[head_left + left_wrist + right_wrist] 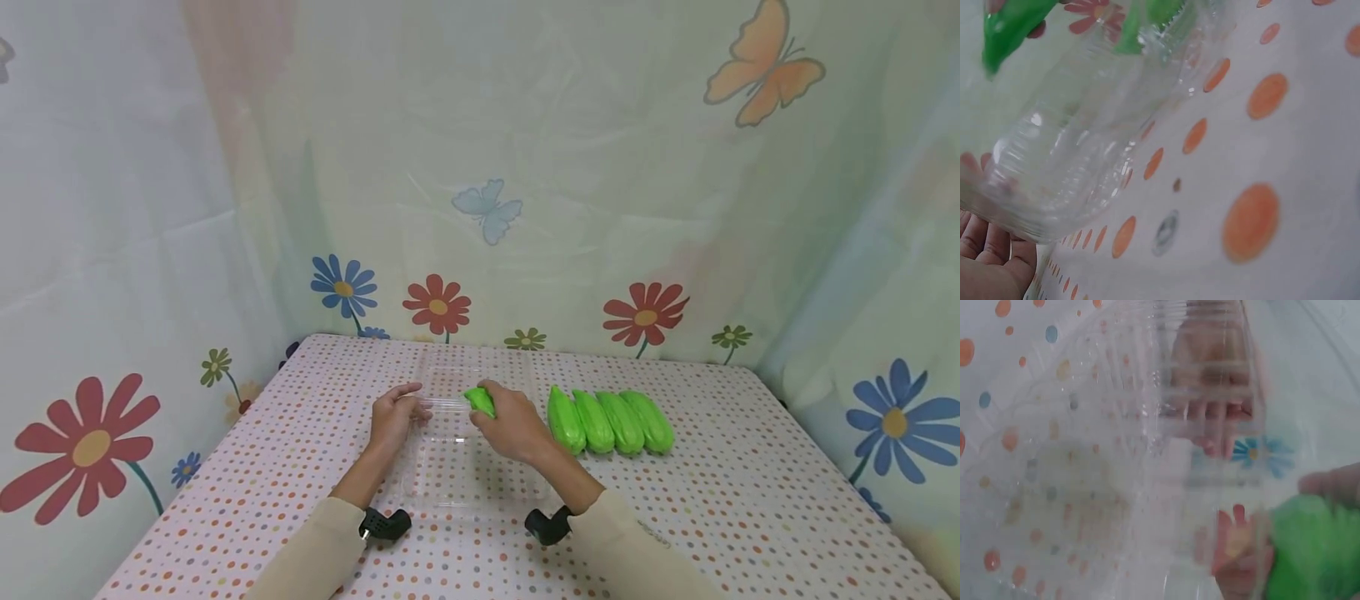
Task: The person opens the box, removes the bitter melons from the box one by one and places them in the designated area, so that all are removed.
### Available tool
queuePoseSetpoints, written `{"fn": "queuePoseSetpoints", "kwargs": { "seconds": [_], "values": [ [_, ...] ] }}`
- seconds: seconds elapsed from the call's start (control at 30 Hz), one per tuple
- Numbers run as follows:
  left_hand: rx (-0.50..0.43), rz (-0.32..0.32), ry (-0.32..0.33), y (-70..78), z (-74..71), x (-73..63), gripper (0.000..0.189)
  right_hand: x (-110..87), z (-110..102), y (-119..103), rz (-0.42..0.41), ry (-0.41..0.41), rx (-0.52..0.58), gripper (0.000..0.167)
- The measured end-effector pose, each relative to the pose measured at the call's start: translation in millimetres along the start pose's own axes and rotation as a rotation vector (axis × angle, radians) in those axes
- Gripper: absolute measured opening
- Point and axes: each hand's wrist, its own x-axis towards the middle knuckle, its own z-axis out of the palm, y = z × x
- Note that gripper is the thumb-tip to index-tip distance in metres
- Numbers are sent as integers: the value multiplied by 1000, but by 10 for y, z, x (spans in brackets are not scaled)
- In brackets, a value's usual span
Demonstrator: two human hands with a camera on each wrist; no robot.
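A hinged clear plastic container (442, 496) lies spread out in front of me, its two halves joined near the middle. My right hand (513, 421) grips a glossy green elongated vegetable (480, 402) over the container's right side, covering most of it. In the right wrist view, fingers curl round that green vegetable (1310, 550). My left hand (393, 421) is at the container's left side near the fold, fingers loosely bent against the clear edge. The left wrist view shows those fingers (997, 244) beside the clear plastic (1054, 162).
Several similar green vegetables (611, 421) lie side by side to the right of the container. A dotted cloth covers the table (750, 500). Flower-printed curtains (525, 275) hang behind it and at both sides.
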Motion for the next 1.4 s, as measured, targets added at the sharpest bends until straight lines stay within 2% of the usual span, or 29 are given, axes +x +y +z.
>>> {"fn": "queuePoseSetpoints", "kwargs": {
  "seconds": [0.2, 0.37, 0.7, 1.07, 1.4],
  "values": [
    [26, 17, -6, -12, -1, -10, 48, -34, -140, 83, -2, 48, -2, 43],
    [32, 29, 7, -18, -12, -4, 47, -46, -238, 142, 3, 54, -14, 42],
    [25, 0, -5, 2, 4, -37, 49, -116, -402, 252, 68, 48, -23, 49],
    [28, 0, -3, -6, 12, -29, 48, -165, -604, 543, 96, 92, -59, 49],
    [27, -2, -20, 16, 22, -33, 49, -152, -783, 769, 174, 125, -132, 55]
  ]
}}
